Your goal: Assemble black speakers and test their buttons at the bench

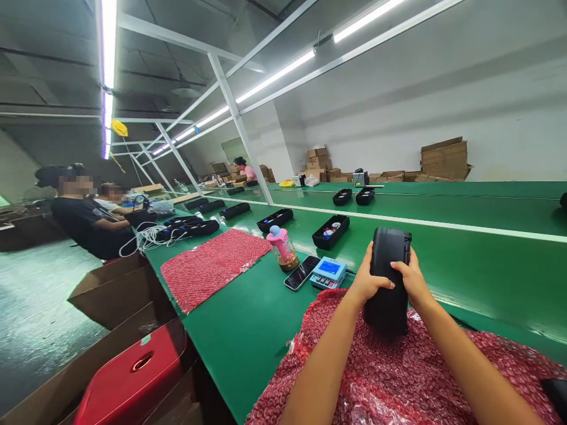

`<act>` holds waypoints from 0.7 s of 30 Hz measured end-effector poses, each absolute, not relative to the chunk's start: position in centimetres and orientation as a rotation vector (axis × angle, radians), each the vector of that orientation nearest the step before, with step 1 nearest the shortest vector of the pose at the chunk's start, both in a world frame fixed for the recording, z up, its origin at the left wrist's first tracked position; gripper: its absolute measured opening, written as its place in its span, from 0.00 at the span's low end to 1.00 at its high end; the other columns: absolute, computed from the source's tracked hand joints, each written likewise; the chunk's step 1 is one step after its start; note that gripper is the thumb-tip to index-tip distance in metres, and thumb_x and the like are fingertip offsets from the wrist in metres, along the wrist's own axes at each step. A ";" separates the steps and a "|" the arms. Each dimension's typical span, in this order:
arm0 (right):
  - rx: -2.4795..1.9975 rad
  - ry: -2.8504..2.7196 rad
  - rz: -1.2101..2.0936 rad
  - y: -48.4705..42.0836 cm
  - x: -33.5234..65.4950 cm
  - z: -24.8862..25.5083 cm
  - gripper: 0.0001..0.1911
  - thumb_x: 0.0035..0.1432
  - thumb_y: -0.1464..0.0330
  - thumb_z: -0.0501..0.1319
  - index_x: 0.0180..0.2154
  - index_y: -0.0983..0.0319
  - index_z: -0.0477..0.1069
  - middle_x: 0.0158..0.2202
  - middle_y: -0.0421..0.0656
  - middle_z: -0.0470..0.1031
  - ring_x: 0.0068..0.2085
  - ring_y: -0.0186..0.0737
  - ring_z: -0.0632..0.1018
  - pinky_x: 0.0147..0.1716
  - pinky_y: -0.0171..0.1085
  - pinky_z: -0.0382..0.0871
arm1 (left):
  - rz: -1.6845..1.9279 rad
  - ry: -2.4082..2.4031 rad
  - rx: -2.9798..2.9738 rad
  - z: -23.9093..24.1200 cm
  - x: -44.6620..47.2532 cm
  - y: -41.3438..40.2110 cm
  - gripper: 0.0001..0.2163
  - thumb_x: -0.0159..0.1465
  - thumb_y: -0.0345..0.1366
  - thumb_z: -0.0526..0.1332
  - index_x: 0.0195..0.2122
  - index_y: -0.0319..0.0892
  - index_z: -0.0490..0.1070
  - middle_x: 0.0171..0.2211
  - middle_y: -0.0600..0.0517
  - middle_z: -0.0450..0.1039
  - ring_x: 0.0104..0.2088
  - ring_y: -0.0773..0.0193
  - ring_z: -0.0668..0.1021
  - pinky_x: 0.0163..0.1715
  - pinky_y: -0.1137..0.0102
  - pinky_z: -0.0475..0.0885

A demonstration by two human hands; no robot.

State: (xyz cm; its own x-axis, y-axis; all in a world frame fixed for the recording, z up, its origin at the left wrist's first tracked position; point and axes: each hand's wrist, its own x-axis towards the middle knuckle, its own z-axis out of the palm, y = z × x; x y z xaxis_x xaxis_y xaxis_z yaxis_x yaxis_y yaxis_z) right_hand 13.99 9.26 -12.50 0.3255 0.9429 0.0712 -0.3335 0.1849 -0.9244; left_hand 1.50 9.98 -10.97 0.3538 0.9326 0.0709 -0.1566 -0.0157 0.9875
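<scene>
A black, oblong plastic casing (pixel 386 307) is held upright over red bubble wrap (pixel 336 360) on the green bench. My left hand (pixel 371 277) grips its left side, thumb across the front face. On the opposite side my right hand (pixel 411 276) wraps the edge, its thumb also pressed on the front. The far side of the casing and most fingertips are hidden. Just left of my hands sits a light-blue device with a screen (pixel 330 271). Beside it lie a smartphone (pixel 302 273) and a pink-lidded bottle (pixel 282 251) with brown liquid.
Open black casings with wires (pixel 331 232) stand along the green bench (pixel 230 336). Another bubble-wrap sheet (pixel 217 265) lies to the left. A red stool (pixel 133 372) and cardboard boxes (pixel 110 289) are below the bench edge. Co-workers (pixel 88 212) sit further along, near white cables (pixel 153 237).
</scene>
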 end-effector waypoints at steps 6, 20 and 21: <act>-0.986 -0.800 0.991 9.2 13.8 -12.6 0.45 0.37 0.60 0.63 0.59 0.59 0.56 0.54 0.47 0.67 0.51 0.49 0.71 0.55 0.45 0.65 | 1.022 0.822 1.295 -10.7 1.6 9.8 0.58 0.35 0.26 0.68 0.68 0.47 0.40 0.55 0.45 0.65 0.45 0.55 0.74 0.46 0.61 0.71; -1.002 -0.851 0.861 10.0 14.2 -14.2 0.41 0.41 0.59 0.63 0.58 0.59 0.58 0.50 0.46 0.70 0.48 0.48 0.72 0.51 0.46 0.67 | 1.019 0.813 1.319 -11.1 1.6 10.2 0.59 0.34 0.24 0.69 0.68 0.49 0.41 0.61 0.46 0.59 0.54 0.51 0.69 0.57 0.56 0.65; -0.999 -0.857 0.855 10.1 14.2 -14.3 0.40 0.42 0.59 0.63 0.58 0.59 0.59 0.50 0.46 0.71 0.47 0.48 0.73 0.50 0.45 0.68 | 1.019 0.813 1.320 -11.1 1.6 10.2 0.59 0.35 0.24 0.69 0.68 0.49 0.41 0.61 0.46 0.59 0.54 0.51 0.69 0.57 0.57 0.66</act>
